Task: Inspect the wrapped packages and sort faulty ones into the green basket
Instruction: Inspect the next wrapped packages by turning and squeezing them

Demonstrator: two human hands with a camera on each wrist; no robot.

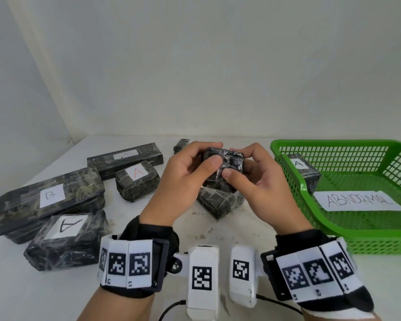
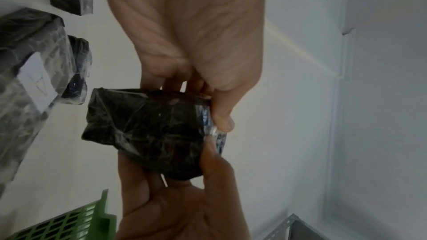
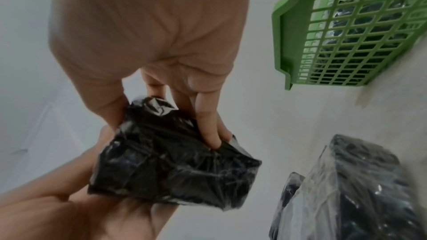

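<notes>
Hands together above the white table [image 1: 218, 228] — left hand [image 1: 183, 179] and right hand [image 1: 262, 179] both clamped on one small wrapped package [image 1: 225, 167], raised clear of the surface at scene centre. Left thumb pressed on the near face, fingers curled over the far top edge; right thumb pressed just beside it, fingers wrapped round the right side. Dark, crinkled, glossy film on the package, no label visible on the faces turned toward the cameras. Same grip seen from the left wrist: package [image 2: 150, 132] pinched between left hand [image 2: 191, 34] above and right hand [image 2: 180, 198] below. Same again from the right wrist: package [image 3: 171, 167] under the fingers of the right hand [image 3: 150, 34], left hand [image 3: 69, 198] cupped beneath.

Directly below the hands, another wrapped package [image 1: 220, 201] lying on the table. Far behind the left fingers, one more package [image 1: 181, 144], mostly hidden.

On the right, green basket [image 1: 294, 191] resting on the table, near the hands but apart from them. Inside at its far left corner, package marked A [image 1: 303, 172]; on the basket floor, paper sheet reading ABNORMAL [image 1: 359, 201].

On the left, five packages set out: long far one [image 1: 125, 159] with a white label — letter too faint to read, possibly A; small block with a red A [image 1: 138, 179] touching it; large flat one marked B [image 1: 49, 202]; nearest block with a black A [image 1: 67, 239] against its near edge.

Marker-tagged bands with cameras strapped at both wrists.
</notes>
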